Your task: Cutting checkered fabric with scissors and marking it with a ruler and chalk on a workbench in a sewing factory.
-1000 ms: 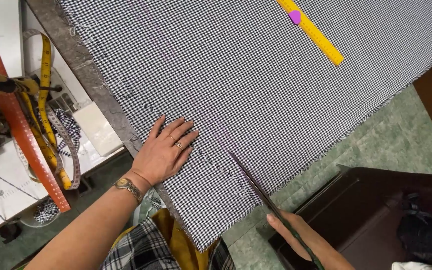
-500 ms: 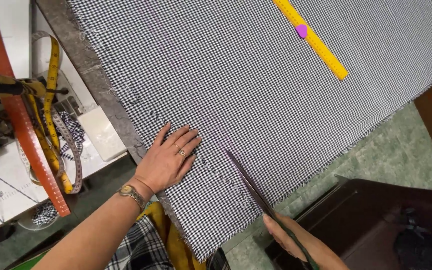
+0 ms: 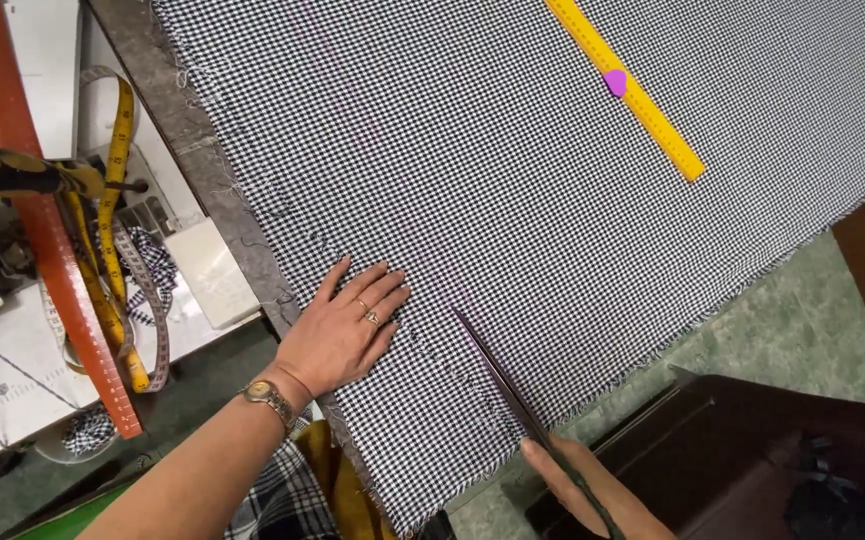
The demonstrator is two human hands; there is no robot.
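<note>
checked fabric (image 3: 552,200) under left hand (image 3: 342,330), scissors (image 3: 502,380) cutting

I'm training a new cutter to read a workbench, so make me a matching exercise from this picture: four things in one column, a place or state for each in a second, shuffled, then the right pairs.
Things
1. left hand
2. right hand
3. yellow ruler
4. yellow tape measure

Places or states
A. lies far up the checked fabric with a small purple piece on it
B. drapes over the side bench, off the cloth
C. grips the scissors at the cloth's near edge
D. pressed flat, fingers spread, on the cloth

Pairs: 1-D, 2-C, 3-A, 4-B
</note>
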